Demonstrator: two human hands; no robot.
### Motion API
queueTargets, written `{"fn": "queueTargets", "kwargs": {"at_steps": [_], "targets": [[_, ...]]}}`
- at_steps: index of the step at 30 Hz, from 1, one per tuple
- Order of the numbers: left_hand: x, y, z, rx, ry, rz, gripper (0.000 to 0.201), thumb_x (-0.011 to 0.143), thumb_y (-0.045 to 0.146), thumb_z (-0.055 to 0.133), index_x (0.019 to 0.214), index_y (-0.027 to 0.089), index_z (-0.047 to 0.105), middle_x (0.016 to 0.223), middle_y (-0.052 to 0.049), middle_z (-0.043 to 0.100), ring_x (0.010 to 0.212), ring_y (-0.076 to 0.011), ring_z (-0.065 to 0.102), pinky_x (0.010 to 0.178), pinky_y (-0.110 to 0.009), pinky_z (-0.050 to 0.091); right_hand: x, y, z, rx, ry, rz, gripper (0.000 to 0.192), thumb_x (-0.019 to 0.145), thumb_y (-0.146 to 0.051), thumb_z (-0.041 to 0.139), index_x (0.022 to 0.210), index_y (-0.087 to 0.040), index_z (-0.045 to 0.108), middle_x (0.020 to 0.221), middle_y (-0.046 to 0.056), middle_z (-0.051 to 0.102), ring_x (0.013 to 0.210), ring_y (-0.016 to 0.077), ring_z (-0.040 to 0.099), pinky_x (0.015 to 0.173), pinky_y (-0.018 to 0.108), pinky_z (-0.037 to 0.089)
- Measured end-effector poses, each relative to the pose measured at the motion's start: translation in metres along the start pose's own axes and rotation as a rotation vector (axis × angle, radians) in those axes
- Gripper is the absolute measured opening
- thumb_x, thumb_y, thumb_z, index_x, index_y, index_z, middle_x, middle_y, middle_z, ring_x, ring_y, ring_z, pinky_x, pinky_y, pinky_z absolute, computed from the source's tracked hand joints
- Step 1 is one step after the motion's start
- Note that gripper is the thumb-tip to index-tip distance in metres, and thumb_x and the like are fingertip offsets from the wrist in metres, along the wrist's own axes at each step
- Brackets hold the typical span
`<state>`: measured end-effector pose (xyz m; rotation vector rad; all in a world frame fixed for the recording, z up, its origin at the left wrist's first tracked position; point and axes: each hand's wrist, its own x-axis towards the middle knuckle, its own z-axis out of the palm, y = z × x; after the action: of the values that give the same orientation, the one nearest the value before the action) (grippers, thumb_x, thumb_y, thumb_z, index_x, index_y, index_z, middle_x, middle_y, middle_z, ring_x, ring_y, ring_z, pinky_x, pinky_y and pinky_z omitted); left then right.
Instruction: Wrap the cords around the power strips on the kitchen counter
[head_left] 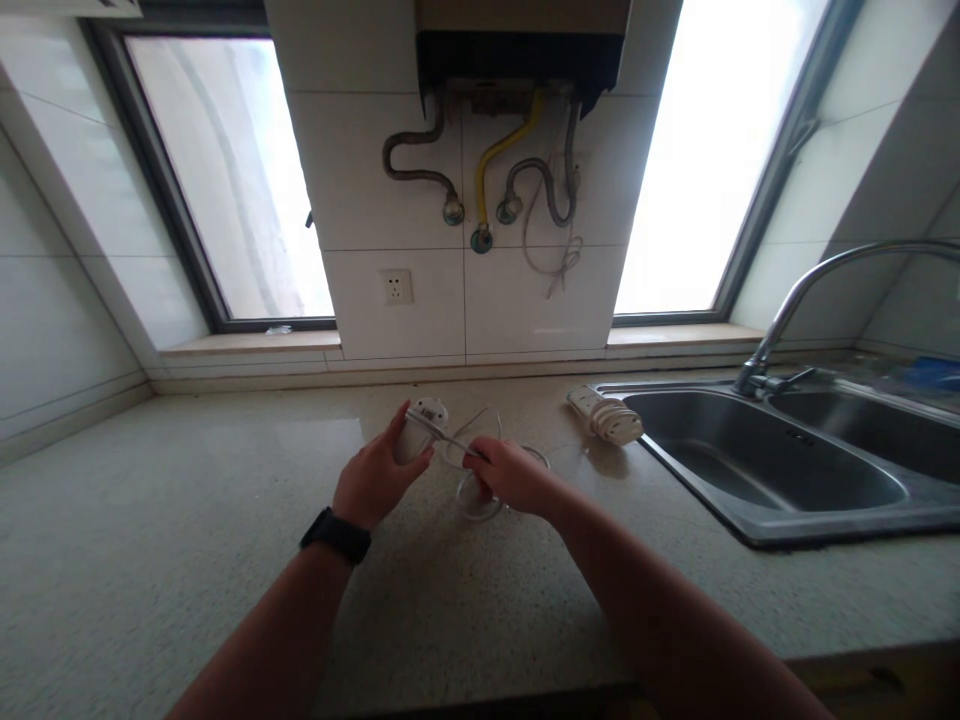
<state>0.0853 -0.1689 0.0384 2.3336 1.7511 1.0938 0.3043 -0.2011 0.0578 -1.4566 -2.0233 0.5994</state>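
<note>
My left hand (379, 470), with a dark watch (337, 536) at the wrist, grips a white power strip (412, 441) tilted above the counter. A stretch of white cord (456, 442) runs from across the strip to my right hand (499, 468), whose fingers are pinched round it. Loose loops of the same cord lie on the counter around and under the right hand. To the right, near the sink, lies a second white power strip (581, 399) with its cord wound around one end.
A double steel sink (739, 520) with a curved tap (787, 310) is set in the pale speckled counter (187, 540). On the tiled wall are a socket (396, 287) and a water heater (521, 65) with hanging hoses. Windows stand at both sides.
</note>
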Motion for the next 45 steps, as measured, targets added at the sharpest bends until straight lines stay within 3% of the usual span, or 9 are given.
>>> {"fn": "queueTargets", "kwargs": {"at_steps": [5, 8, 11, 15, 18, 22, 33, 38, 45], "targets": [[0.002, 0.000, -0.001, -0.122, 0.028, -0.042, 0.085, 0.087, 0.062, 0.056, 0.157, 0.036, 0.016, 0.116, -0.011, 0.069, 0.104, -0.0331, 0.067, 0.082, -0.042, 0.050, 0.006, 0.002, 0.009, 0.675, -0.010, 0.084, 0.017, 0.094, -0.029, 0.051, 0.086, -0.015, 0.055, 0.063, -0.002, 0.053, 0.052, 0.0096, 0.054, 0.054, 0.022, 0.042], [0.005, -0.003, 0.002, -0.298, 0.071, -0.077, 0.086, 0.085, 0.060, 0.060, 0.157, 0.036, 0.020, 0.127, -0.010, 0.065, 0.114, -0.0312, 0.062, 0.092, -0.043, 0.048, 0.005, 0.000, 0.008, 0.839, -0.056, 0.071, 0.022, 0.094, -0.034, 0.051, 0.103, -0.015, 0.059, 0.063, -0.006, 0.041, 0.045, 0.0066, 0.038, 0.048, 0.021, 0.037], [0.009, -0.004, 0.003, -0.543, 0.134, -0.062, 0.079, 0.088, 0.055, 0.060, 0.156, 0.030, 0.027, 0.135, -0.008, 0.059, 0.122, -0.0261, 0.057, 0.101, -0.038, 0.044, 0.002, 0.000, 0.001, 0.468, 0.033, -0.004, 0.029, 0.097, -0.038, 0.047, 0.105, -0.017, 0.066, 0.060, -0.004, 0.041, 0.047, 0.0071, 0.032, 0.048, 0.021, 0.026], [0.010, -0.005, 0.000, -0.707, 0.102, -0.060, 0.072, 0.089, 0.056, 0.056, 0.151, 0.022, 0.039, 0.127, -0.010, 0.063, 0.117, -0.0251, 0.059, 0.099, -0.037, 0.046, -0.006, -0.004, -0.009, -0.287, 0.212, -0.206, 0.031, 0.100, -0.042, 0.047, 0.096, -0.021, 0.070, 0.074, 0.003, 0.062, 0.066, 0.0119, 0.051, 0.061, 0.025, 0.028], [0.009, -0.007, 0.001, -0.600, 0.058, -0.059, 0.074, 0.087, 0.057, 0.058, 0.151, 0.023, 0.039, 0.123, -0.010, 0.066, 0.113, -0.0262, 0.061, 0.095, -0.037, 0.047, -0.014, -0.009, -0.017, -0.624, 0.223, -0.297, 0.031, 0.102, -0.039, 0.044, 0.097, -0.021, 0.068, 0.083, 0.005, 0.068, 0.071, 0.0149, 0.056, 0.062, 0.028, 0.027], [0.006, -0.010, 0.004, -0.294, -0.081, -0.004, 0.081, 0.083, 0.059, 0.062, 0.153, 0.029, 0.035, 0.112, -0.011, 0.069, 0.106, -0.0295, 0.065, 0.089, -0.039, 0.048, -0.023, -0.016, -0.026, -0.809, 0.205, -0.458, 0.029, 0.102, -0.036, 0.045, 0.089, -0.018, 0.064, 0.085, 0.005, 0.067, 0.077, 0.0169, 0.056, 0.063, 0.030, 0.027], [-0.012, 0.003, -0.024, -0.179, -0.572, 0.361, 0.080, 0.077, 0.052, 0.067, 0.150, 0.032, 0.040, 0.105, -0.007, 0.072, 0.088, -0.0255, 0.067, 0.075, -0.030, 0.048, -0.034, -0.017, -0.039, -0.736, 0.233, -0.787, 0.026, 0.099, -0.043, 0.053, 0.094, -0.023, 0.069, 0.088, 0.002, 0.065, 0.083, 0.0160, 0.051, 0.069, 0.031, 0.032], [-0.022, 0.022, -0.036, -0.223, -0.677, 0.446, 0.071, 0.075, 0.046, 0.068, 0.143, 0.035, 0.050, 0.101, -0.002, 0.073, 0.083, -0.0242, 0.067, 0.074, -0.029, 0.046, -0.027, -0.009, -0.034, -0.504, 0.204, -0.767, 0.027, 0.087, -0.052, 0.067, 0.094, -0.026, 0.072, 0.085, -0.002, 0.065, 0.081, 0.0135, 0.053, 0.070, 0.029, 0.033], [-0.022, 0.019, -0.024, -0.213, -0.747, 0.464, 0.050, 0.075, 0.049, 0.069, 0.122, 0.033, 0.066, 0.100, -0.003, 0.073, 0.083, -0.0254, 0.067, 0.075, -0.030, 0.045, -0.024, -0.011, -0.024, -0.368, 0.107, -0.740, 0.027, 0.080, -0.053, 0.073, 0.086, -0.027, 0.074, 0.081, -0.002, 0.065, 0.081, 0.0128, 0.055, 0.069, 0.027, 0.032]]}}
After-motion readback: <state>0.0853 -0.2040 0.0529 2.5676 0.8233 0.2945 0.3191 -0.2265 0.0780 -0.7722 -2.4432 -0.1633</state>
